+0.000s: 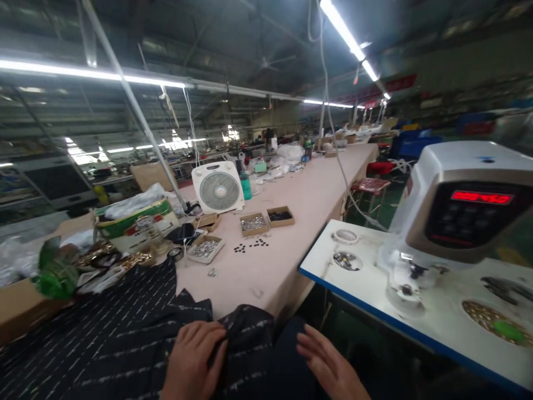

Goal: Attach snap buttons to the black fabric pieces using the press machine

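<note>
My left hand (195, 358) presses down on a black garment with thin white stripes (120, 333) that hangs over the near edge of the long pink table (300, 194); its fingers curl into a fold of the cloth. My right hand (328, 364) hovers just to the right, palm down and fingers spread, holding nothing, close to the cloth's right edge. A white press machine (462, 200) with a red display stands at the right on a white, blue-edged stand (358, 278).
Small cardboard trays of metal studs (253, 223) and dark parts (280, 215), loose black buttons (250, 246), a white box fan (219, 189), a green box (133, 219) and bags crowd the table's left. Red stools (370, 186) stand in the aisle.
</note>
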Available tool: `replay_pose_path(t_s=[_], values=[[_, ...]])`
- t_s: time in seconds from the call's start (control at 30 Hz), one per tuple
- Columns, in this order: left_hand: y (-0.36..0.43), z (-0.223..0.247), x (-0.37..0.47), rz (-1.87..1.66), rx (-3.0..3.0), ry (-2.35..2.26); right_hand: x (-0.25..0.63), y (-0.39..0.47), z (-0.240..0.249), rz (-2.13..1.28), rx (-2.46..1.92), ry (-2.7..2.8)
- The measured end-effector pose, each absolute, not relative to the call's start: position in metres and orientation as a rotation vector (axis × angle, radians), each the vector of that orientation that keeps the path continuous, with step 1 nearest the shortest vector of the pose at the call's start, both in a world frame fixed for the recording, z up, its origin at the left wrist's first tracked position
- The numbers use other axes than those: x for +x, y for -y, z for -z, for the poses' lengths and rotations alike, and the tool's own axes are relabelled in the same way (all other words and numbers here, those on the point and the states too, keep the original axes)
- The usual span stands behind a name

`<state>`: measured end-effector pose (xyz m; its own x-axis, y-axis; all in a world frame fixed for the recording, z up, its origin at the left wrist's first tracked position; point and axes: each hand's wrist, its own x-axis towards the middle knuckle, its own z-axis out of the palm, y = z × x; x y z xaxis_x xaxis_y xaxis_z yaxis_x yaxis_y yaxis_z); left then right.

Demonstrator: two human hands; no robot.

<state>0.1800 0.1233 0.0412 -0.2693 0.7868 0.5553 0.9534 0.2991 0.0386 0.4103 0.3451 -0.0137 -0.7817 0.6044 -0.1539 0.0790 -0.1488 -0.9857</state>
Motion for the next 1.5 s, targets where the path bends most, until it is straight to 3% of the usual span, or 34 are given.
replay_pose_path(t_s=[0.2, 0.43, 0.7, 0.9, 1.03, 1.17, 1.4, 1.5], values=[[-0.17, -0.046, 0.237, 0.561, -1.786, 2.177, 0.361, -0.327, -0.03, -1.921, -0.543, 1.986], [-0.208, -0.099, 0.179, 0.405, -2.204, 2.14, 0.395, -0.355, -0.046, -1.762, -0.572, 2.103], [-0.273, -0.112, 0.17, 0.171, -2.957, 2.807, 0.412, -0.387, -0.082, -1.439, -0.683, 2.213], [-0.278, -0.095, 0.186, 0.824, -2.802, 2.691, 0.404, -0.382, -0.073, -0.989, -0.844, 2.575], [-0.28, -0.09, 0.195, 1.106, -2.659, 2.723, 0.384, -0.371, -0.055, -1.344, -0.653, 2.441], [-0.276, -0.093, 0.189, 0.971, -2.569, 2.694, 0.376, -0.371, -0.049, -1.799, -0.487, 2.193], [-0.268, -0.103, 0.174, 0.307, -2.889, 2.923, 0.383, -0.376, -0.063, -1.657, -0.602, 2.389], [-0.268, -0.104, 0.179, 0.35, -2.939, 2.622, 0.385, -0.373, -0.064, -1.726, -0.591, 2.429]])
